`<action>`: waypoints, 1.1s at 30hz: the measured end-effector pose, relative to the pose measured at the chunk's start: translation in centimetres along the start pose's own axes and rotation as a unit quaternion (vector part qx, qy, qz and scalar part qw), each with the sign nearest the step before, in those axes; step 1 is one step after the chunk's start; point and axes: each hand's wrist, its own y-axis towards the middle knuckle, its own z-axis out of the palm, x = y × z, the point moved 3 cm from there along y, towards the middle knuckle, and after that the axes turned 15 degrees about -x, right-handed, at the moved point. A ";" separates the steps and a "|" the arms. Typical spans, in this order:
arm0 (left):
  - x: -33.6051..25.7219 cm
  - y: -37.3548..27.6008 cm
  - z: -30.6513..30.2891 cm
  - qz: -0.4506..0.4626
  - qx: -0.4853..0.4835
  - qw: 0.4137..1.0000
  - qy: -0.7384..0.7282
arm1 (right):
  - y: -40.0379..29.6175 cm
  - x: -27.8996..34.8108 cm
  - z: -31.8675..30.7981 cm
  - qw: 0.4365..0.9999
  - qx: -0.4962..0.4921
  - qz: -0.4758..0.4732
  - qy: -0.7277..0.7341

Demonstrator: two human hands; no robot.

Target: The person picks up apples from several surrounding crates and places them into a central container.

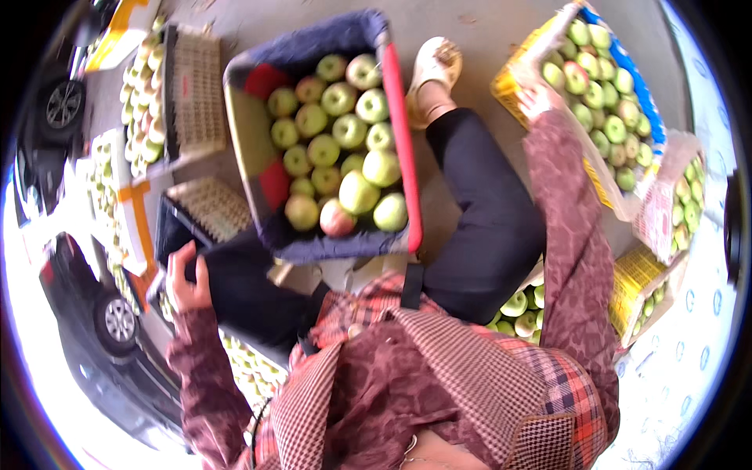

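Note:
A cloth-lined basket [415,176] with a blue, red and tan lining stands before me, holding many green and reddish apples [350,131]. At the upper right, my right hand [537,100] touches the near edge of a yellow crate [510,82] lined with plastic film and filled with apples [614,128]. Whether its fingers grip the film cannot be told. On the left, my left hand [189,279] is raised above a dark-lined crate with fingers apart and nothing in it.
Beige plastic crates [194,94] and apple-filled white boxes with orange tape [134,226] line the left. More apple crates stand at the right, including a yellow one [634,285]; apples [517,311] also lie beside my thigh. Cars [106,364] are at the far left.

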 end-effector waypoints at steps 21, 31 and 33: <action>7.7 -0.9 3.2 0.052 0.196 0.977 -0.074 | -15.7 -10.2 -9.1 0.950 0.284 -0.110 -0.076; 8.4 -1.0 3.3 0.067 0.243 0.966 -0.048 | -19.6 -6.1 -22.9 0.959 0.223 -0.166 0.057; 8.8 -1.0 3.1 0.074 0.232 0.969 -0.045 | -20.9 -5.5 -24.3 0.965 0.189 -0.175 0.037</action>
